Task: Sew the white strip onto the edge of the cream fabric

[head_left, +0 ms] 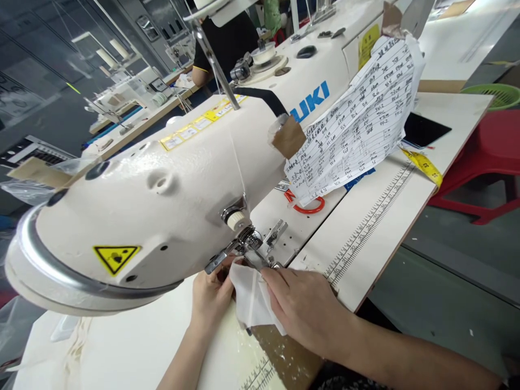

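Note:
A piece of white fabric lies under the needle area of a white sewing machine, with a seam line running down its middle. My left hand grips the fabric's left edge, its fingertips partly hidden beneath the machine head. On the other side, my right hand has its fingers pressed together on the fabric's right edge, close to the presser foot. The metal needle parts stand just beyond both hands.
A handwritten paper sheet is taped to the machine. Red-handled scissors, a yellow measuring tape and a dark phone lie on the table. Ruler markings run along its front. A red stool stands at right; another person sits behind.

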`<state>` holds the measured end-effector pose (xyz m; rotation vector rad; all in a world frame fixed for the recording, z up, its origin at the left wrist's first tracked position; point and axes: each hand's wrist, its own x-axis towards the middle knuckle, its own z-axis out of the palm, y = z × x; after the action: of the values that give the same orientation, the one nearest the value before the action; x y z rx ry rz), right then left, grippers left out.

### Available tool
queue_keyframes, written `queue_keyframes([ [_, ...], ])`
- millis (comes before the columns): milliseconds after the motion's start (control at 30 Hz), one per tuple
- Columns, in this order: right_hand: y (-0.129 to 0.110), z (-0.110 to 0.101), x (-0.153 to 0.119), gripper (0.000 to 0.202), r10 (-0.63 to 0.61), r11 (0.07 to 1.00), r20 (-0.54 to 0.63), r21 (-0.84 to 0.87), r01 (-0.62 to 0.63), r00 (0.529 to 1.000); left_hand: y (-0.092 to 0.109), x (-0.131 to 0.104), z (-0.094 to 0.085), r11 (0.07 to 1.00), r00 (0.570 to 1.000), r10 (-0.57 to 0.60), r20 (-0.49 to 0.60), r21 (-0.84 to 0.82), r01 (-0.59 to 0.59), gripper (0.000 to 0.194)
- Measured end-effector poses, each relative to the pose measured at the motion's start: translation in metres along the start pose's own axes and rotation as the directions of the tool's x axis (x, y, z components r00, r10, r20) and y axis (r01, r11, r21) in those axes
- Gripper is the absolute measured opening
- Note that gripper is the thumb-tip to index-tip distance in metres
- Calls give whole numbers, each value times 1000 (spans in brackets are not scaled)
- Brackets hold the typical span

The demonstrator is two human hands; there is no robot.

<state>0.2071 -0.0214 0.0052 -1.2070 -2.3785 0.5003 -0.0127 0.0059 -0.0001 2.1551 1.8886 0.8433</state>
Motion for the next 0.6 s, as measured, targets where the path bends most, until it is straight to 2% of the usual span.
queue_keyframes([
  [133,-1,0,0,25,8,1000,3,-25,-8,1000,-3,-3,1,985,987,156,-26,83,-153,14],
  [300,-3,4,3,28,-8,999,-32,-48,6,999,-3,-6,2,873,896,439,-60,263,-410,18],
  [400,-5,5,-3,31,1,998,-110,-70,-9,994,6,-6,-3,848,886,464,17,279,-450,23],
  [467,-7,2,-16,32,35,999,-159,-16,-38,987,14,-6,-10,845,888,449,100,274,-458,22],
  [600,-9,-10,-58,24,51,976,-64,213,-36,997,29,-13,-20,799,854,468,228,305,-519,31],
])
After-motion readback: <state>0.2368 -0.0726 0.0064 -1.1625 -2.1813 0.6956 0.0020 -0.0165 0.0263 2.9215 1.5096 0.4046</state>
